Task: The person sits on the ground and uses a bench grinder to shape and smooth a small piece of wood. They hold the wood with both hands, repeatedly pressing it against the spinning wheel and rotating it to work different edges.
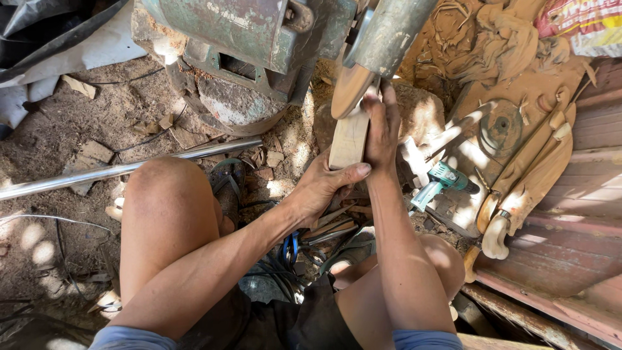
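- Left hand (pixel 322 188) wraps the lower end of a pale wood block (pixel 348 139), grip pinching it.
- Right hand (pixel 381 129) presses the block's side, grip clasped on it.
- Block's top meets the sanding disc (pixel 350 89), above the dirt floor (pixel 58 136).

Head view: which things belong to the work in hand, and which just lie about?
In hand:
wooden block
left hand
right hand
sanding disc
green machine

Lying about:
teal power drill
carved wooden pieces
metal pipe

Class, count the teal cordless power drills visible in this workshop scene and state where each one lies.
1. The teal drill lies on the sawdust-covered ground just right of the right hand; others could be hidden under clutter.
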